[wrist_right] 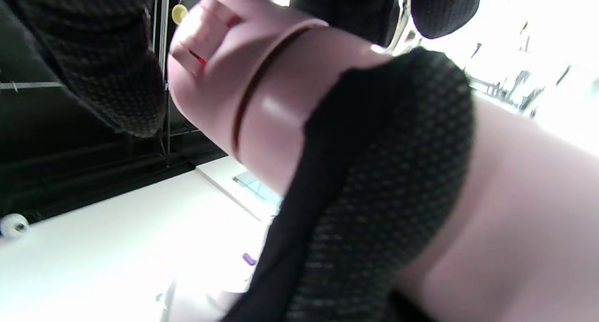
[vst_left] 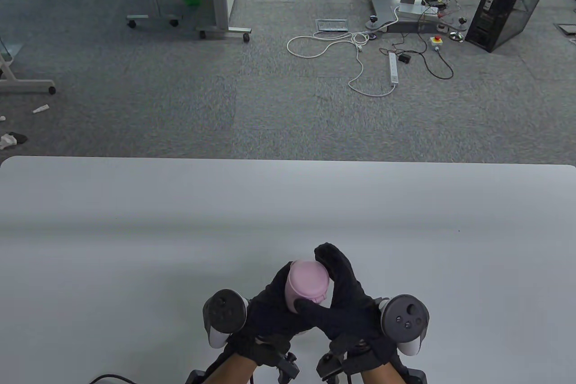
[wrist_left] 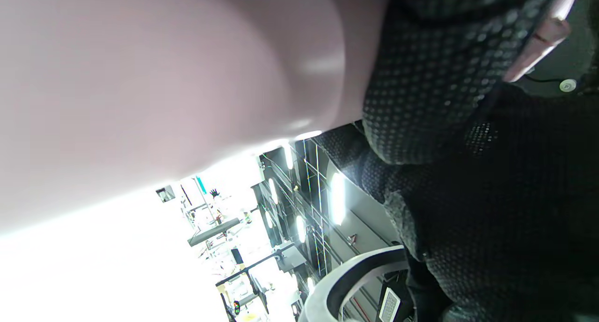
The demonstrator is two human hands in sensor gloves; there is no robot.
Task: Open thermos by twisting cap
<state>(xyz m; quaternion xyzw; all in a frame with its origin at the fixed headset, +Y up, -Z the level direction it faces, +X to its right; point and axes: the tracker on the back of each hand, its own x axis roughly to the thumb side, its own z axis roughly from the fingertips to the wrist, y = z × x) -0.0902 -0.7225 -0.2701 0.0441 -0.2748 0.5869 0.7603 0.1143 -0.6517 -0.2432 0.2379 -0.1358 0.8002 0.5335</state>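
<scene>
Thermos (vst_left: 300,290) body gripped by left hand (vst_left: 265,312) near tabletop (vst_left: 135,231) bottom edge, mostly hidden; cap (vst_left: 308,280) pinched by right hand (vst_left: 344,298) fingers (vst_left: 330,258).

A pale pink thermos (vst_left: 302,287) is seen held above the near edge of the white worktop (vst_left: 135,231), its top tilted away. Its rounded pink cap (wrist_right: 206,64) is seated on the body, a thin dark seam marking the join.
</scene>
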